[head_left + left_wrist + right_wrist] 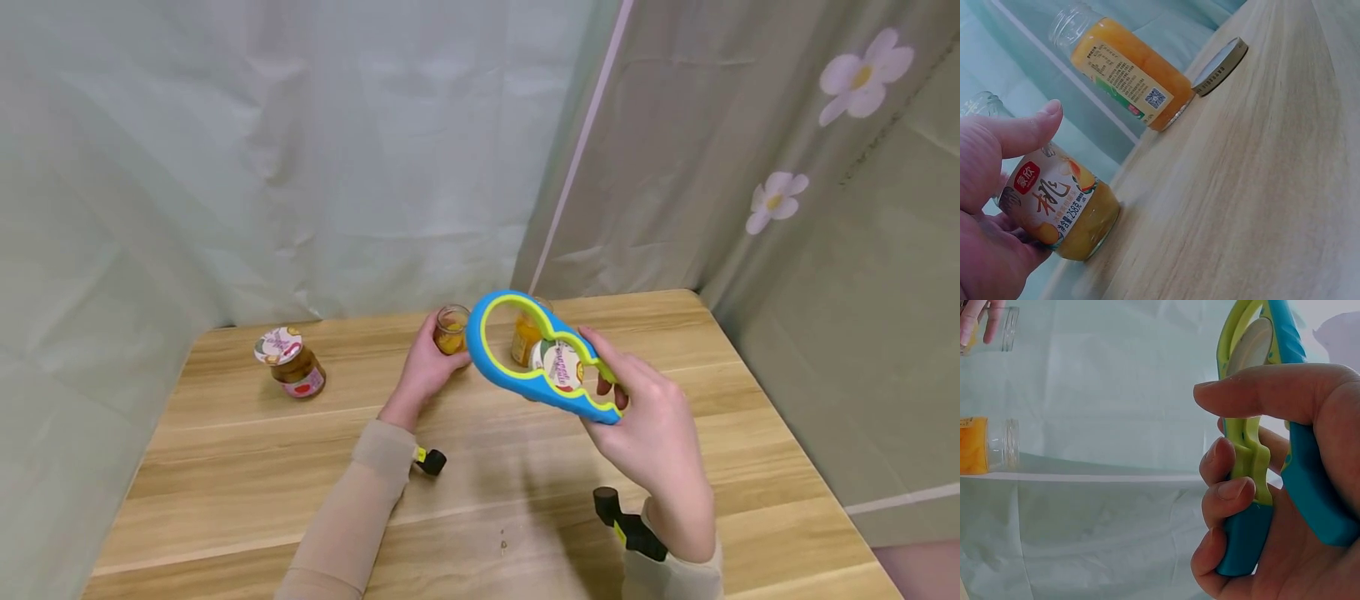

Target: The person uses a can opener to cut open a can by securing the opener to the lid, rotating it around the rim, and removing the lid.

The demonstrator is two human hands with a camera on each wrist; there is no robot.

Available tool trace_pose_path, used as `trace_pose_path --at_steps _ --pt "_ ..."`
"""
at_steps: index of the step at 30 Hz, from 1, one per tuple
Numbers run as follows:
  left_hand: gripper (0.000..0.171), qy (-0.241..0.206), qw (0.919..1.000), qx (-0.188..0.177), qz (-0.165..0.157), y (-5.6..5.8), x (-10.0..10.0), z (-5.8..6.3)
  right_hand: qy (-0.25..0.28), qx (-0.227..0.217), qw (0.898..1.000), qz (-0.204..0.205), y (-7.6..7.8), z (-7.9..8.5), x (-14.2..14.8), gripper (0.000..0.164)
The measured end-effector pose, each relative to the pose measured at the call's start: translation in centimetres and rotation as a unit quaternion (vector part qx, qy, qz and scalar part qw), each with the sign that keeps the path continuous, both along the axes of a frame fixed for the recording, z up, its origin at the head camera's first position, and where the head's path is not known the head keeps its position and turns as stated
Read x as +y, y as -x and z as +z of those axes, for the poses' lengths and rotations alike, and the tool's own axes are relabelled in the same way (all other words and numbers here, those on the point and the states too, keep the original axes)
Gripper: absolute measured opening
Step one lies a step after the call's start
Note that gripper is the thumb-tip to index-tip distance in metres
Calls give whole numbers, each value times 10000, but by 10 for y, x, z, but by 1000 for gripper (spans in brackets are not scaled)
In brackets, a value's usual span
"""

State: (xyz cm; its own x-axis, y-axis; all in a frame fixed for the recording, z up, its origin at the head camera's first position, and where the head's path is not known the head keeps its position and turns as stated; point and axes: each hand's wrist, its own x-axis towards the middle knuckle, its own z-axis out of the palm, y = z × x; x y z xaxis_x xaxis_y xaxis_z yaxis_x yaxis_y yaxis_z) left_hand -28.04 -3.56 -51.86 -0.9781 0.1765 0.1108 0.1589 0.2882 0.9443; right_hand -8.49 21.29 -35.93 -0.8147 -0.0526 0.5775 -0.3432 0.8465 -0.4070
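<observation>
My left hand [427, 364] grips a glass jar of peaches [1054, 203] on the table, thumb on one side and fingers round the other. Its glass mouth has no lid. My right hand [651, 414] holds a blue and green jar opener [501, 379] by its handles, raised above the table. A printed lid [564, 367] shows inside the opener's loop; from the right wrist its pale underside [1252, 347] is visible there. Beside the peaches stands a lidless jar of orange fruit [1135, 72], partly hidden behind the opener in the head view.
A loose gold-rimmed lid [1221, 65] lies on the wooden table [247, 467] next to the orange jar. On the left stands a brown jar [302, 372] with its printed lid [278, 345] on. A hanging sheet [390, 167] borders the table's back.
</observation>
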Motion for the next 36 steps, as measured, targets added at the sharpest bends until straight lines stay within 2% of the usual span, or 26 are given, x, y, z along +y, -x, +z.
trace_pose_path --at_steps 4,11,18,23,28,36 --pt "93 -65 10000 -51 -4 -2 -4 1 18 -48 10000 16 0 -1 -1 79" --pt "103 -74 9998 -188 -17 -6 -13 9 14 -128 9999 8 0 -2 -3 81" --pt "106 -221 9996 184 -57 -9 -21 20 3 -125 9999 31 1 -1 -3 83" --pt "106 -396 9989 253 -83 -15 -25 32 11 -162 9999 43 1 -2 -4 83" --pt "105 -594 9971 458 -140 -23 -33 47 4 -144 9999 58 1 -1 -5 83" --pt "96 -649 9942 810 -266 -37 -45 68 -26 5 9999 132 1 -1 -6 79"
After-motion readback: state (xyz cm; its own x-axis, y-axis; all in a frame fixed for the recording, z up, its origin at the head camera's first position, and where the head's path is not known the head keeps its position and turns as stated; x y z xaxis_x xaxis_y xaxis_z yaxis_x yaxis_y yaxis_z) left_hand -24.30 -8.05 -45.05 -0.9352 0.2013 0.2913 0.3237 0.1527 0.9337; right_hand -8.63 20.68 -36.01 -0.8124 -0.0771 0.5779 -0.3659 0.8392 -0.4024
